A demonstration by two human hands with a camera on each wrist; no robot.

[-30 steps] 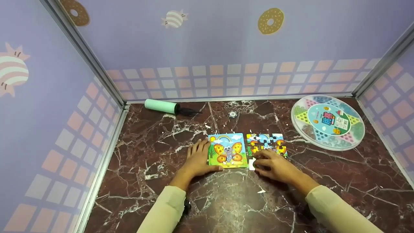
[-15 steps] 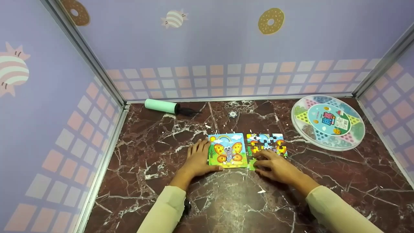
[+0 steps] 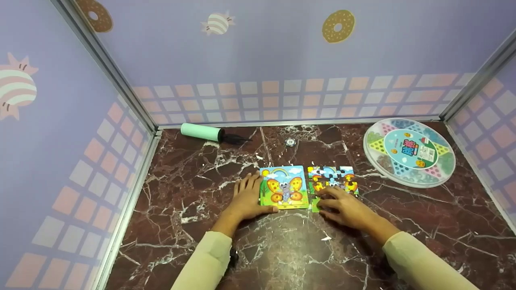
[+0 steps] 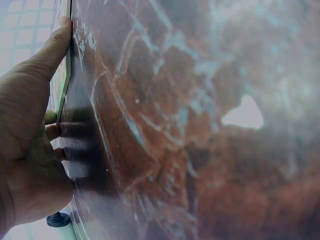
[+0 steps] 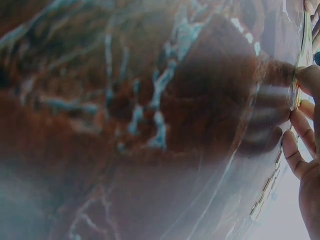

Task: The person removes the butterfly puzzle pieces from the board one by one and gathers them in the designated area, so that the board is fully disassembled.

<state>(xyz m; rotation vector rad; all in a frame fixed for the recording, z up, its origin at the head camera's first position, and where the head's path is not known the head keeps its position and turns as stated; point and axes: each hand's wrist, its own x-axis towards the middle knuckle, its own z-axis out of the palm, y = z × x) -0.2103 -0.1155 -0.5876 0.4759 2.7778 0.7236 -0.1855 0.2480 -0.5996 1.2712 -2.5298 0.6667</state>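
My left hand (image 3: 246, 200) rests along the left side of a square butterfly picture board (image 3: 300, 173). Its thumb lies at the lower edge, and in the left wrist view the thumb tip (image 4: 63, 22) touches the board's edge. To the right lies a jigsaw of the same butterfly picture (image 3: 330, 172), its pieces set slightly apart. At the jigsaw's lower left corner my right hand (image 3: 342, 204) holds a green puzzle piece (image 3: 315, 205) flat on the table between thumb and bent fingers. The hand hides the jigsaw's lower part.
A mint-green hand pump (image 3: 201, 132) with a black nozzle lies at the back left. Behind the board is a small round chip (image 3: 290, 142). A round Chinese checkers box (image 3: 375, 171) sits at the back right. Patterned walls (image 3: 274, 48) enclose the dark marble table (image 3: 282, 257).
The piece under my right fingers looked white a second ago and now shows green. My right hand has barely shifted; the left hand and board have stayed in place.
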